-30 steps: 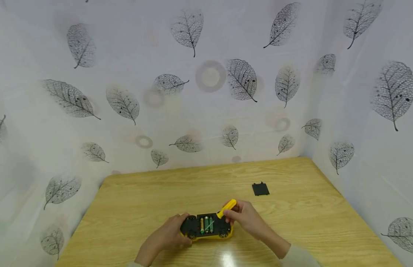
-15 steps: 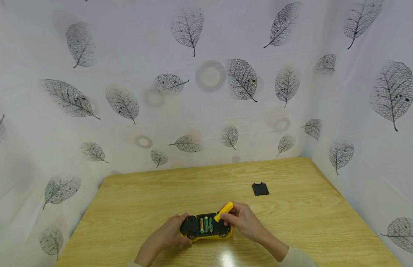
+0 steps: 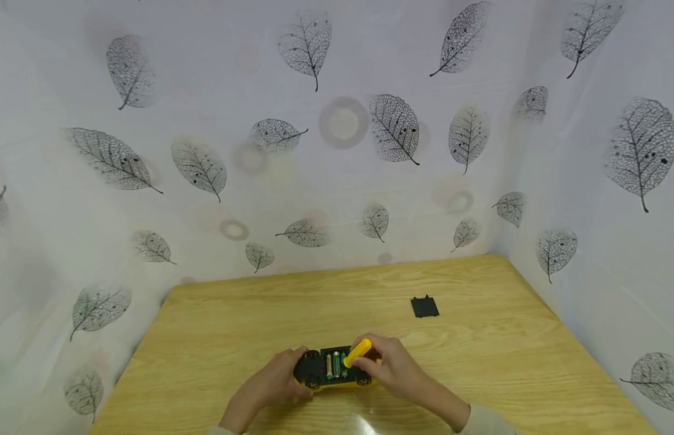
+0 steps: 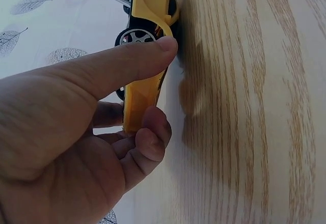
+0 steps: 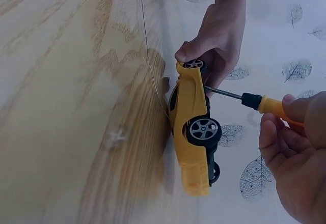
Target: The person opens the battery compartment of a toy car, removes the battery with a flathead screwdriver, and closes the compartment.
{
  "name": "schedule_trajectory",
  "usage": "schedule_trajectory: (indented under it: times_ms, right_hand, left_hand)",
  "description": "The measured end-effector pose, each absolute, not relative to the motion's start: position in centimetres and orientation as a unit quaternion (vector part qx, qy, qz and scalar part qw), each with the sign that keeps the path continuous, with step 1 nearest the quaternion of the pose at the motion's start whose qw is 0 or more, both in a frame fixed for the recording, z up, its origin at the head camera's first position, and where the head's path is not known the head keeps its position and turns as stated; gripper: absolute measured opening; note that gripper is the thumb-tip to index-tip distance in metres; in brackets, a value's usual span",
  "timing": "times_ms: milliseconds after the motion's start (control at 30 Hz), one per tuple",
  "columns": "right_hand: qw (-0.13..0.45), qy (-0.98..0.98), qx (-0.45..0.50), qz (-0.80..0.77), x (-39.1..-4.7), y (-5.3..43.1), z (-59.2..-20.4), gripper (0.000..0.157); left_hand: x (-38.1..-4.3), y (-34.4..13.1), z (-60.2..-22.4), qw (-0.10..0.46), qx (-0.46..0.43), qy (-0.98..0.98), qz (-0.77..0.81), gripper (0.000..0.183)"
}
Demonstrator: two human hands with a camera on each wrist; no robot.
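Observation:
A yellow toy car point(image 3: 313, 367) lies upside down on the table, its black underside facing up. Several green and gold batteries point(image 3: 337, 365) sit in its open compartment. My left hand point(image 3: 277, 379) grips one end of the car, thumb on the near side and fingers round the end, as the left wrist view shows. In my right hand point(image 3: 395, 370) I pinch the yellow handle of a screwdriver point(image 3: 358, 353). Its metal shaft point(image 5: 224, 92) reaches into the car's underside near the batteries in the right wrist view; the tip is hidden.
A black battery cover point(image 3: 425, 307) lies on the wooden table point(image 3: 249, 320), behind and to the right of the car. White curtains point(image 3: 337, 181) printed with leaves hang round the table's back and sides. A thin wire-like line point(image 5: 146, 40) runs beside the car.
My right hand and the screwdriver have moved left and slightly nearer, the handle now over the batteries' right side. The left hand and the car have hardly moved.

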State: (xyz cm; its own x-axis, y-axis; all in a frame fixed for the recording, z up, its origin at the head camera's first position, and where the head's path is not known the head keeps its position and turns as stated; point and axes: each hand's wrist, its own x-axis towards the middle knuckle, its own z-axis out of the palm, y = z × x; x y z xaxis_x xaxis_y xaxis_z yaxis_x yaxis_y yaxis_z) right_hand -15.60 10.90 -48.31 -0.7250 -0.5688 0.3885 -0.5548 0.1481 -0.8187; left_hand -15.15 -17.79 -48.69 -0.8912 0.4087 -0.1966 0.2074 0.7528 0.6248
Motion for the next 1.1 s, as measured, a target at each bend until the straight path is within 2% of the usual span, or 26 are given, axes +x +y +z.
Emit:
schedule_trajectory:
  times_ms: [233, 367, 600, 667, 767, 867, 1033, 1100]
  right_hand:
    - [-0.031, 0.739, -0.471, -0.481, -15.3, 10.5, -47.7, 0.015]
    - [-0.077, 0.754, -0.512, -0.405, -14.8, 10.5, -47.8, 0.023]
    - [-0.116, 0.774, -0.516, -0.349, -13.3, 11.1, -48.6, 0.04]
    - [-0.154, 0.763, -0.537, -0.325, -12.9, 11.2, -49.0, 0.038]
    - [-0.201, 0.741, -0.566, -0.302, -12.6, 11.1, -49.5, 0.022]
    - [-0.192, 0.736, -0.556, -0.335, -12.6, 11.1, -49.9, 0.016]
    - [-0.132, 0.737, -0.504, -0.431, -13.1, 11.5, -50.0, 0.037]
    - [-0.115, 0.737, -0.491, -0.45, -13.4, 11.6, -49.7, 0.035]
  left_hand:
    - [-15.2, -17.8, -48.9, 0.151, 0.175, 0.925, 0.302, 0.08]
    - [-15.2, -17.8, -48.8, 0.152, 0.177, 0.923, 0.306, 0.078]
    - [-15.2, -18.0, -48.8, 0.155, 0.175, 0.923, 0.307, 0.081]
    - [-15.2, -18.0, -48.8, 0.156, 0.174, 0.923, 0.305, 0.082]
    - [-15.2, -18.0, -48.9, 0.16, 0.173, 0.923, 0.304, 0.084]
    - [-15.2, -18.0, -48.9, 0.164, 0.168, 0.923, 0.305, 0.085]
    - [-15.3, -18.0, -48.9, 0.16, 0.17, 0.924, 0.304, 0.084]
    - [-15.3, -17.9, -48.9, 0.155, 0.175, 0.924, 0.302, 0.083]
